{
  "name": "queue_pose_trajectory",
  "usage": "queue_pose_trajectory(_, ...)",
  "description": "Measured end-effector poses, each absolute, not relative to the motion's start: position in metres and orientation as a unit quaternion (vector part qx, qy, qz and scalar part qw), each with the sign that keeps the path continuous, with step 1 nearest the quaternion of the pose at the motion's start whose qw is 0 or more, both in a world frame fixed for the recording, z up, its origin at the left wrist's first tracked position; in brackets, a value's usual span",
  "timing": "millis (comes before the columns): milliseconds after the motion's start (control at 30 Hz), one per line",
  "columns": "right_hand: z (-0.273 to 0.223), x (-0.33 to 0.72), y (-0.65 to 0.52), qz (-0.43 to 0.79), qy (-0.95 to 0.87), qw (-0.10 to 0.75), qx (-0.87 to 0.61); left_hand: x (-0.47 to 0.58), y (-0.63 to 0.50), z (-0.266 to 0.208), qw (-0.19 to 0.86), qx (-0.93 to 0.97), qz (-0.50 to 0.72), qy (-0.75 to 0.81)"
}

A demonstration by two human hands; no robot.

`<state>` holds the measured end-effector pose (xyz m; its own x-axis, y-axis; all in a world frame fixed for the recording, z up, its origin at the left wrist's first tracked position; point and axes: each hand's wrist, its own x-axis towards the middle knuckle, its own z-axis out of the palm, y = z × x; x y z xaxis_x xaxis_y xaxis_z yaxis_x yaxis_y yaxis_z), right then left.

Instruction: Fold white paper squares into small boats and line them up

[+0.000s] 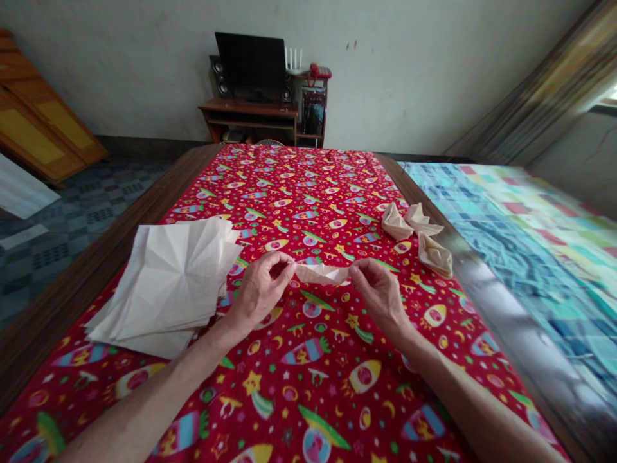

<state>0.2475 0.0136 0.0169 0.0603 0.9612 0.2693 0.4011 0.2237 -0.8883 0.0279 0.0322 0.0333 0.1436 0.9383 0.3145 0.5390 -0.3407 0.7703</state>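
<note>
A folded piece of white paper (pixel 322 274) is held level between my two hands above the table's middle. My left hand (pixel 263 286) pinches its left end between thumb and fingers. At the right end, my right hand (pixel 378 289) grips the paper in the same way. To the left lies a stack of creased paper sheets (pixel 178 276), the top one marked with folds fanning out from its centre. Three folded paper shapes sit near the right edge: one boat-like (pixel 396 222), one with pointed tips (pixel 422 220), and one nearer me (pixel 434 255).
A red patterned cloth (pixel 313 347) covers most of the dark wooden table (pixel 482 283). On the right is a bed with a checked blue cover (pixel 501 257). A monitor (pixel 251 64) stands on a small desk (pixel 248 108) by the far wall; a wooden cabinet (pixel 43 122) is at left.
</note>
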Motion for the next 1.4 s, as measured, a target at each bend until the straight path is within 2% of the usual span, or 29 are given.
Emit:
queue_pose_trajectory(200, 0.015, 0.253, 0.017, 0.246, -0.645, 0.423, -0.587, 0.024, 0.035, 0.024, 0.206, 0.750, 0.368, 0.510)
queue_pose_trajectory(367, 0.011, 0.253, 0.017, 0.236, -0.656, 0.330, -0.636, 0.021, 0.038, 0.008, 0.135, 0.802, 0.294, 0.502)
queue_pose_trajectory(500, 0.010, 0.251, 0.016, 0.162, -0.691, 0.247, -0.659, 0.025, 0.035, 0.005, 0.040, 0.820, 0.223, 0.526)
queue_pose_trajectory(600, 0.010, 0.249, 0.015, 0.106, -0.711, 0.210, -0.663, 0.029, 0.030, 0.008, 0.005, 0.816, 0.221, 0.534)
queue_pose_trajectory(700, 0.009, 0.247, 0.015, 0.073, -0.717, 0.198, -0.664, 0.032, 0.022, 0.011, -0.015, 0.869, 0.222, 0.442)
queue_pose_trajectory(833, 0.008, 0.246, 0.013, 0.044, -0.723, 0.201, -0.659, 0.040, 0.008, 0.011, -0.008, 0.929, 0.163, 0.333)
queue_pose_trajectory(1067, 0.006, 0.248, 0.012, 0.021, -0.740, 0.206, -0.640, 0.045, -0.004, 0.005, 0.037, 0.921, 0.129, 0.366)
queue_pose_trajectory(1167, 0.007, 0.250, 0.008, -0.032, -0.761, 0.211, -0.613, 0.044, -0.004, 0.003, 0.046, 0.919, 0.122, 0.373)
queue_pose_trajectory(1300, 0.008, 0.248, -0.008, -0.107, -0.840, 0.220, -0.485, 0.045, -0.005, 0.003, 0.060, 0.918, 0.111, 0.377)
queue_pose_trajectory(1400, 0.004, 0.243, -0.021, -0.082, -0.900, 0.176, -0.391, 0.045, -0.005, 0.004, 0.061, 0.919, 0.105, 0.376)
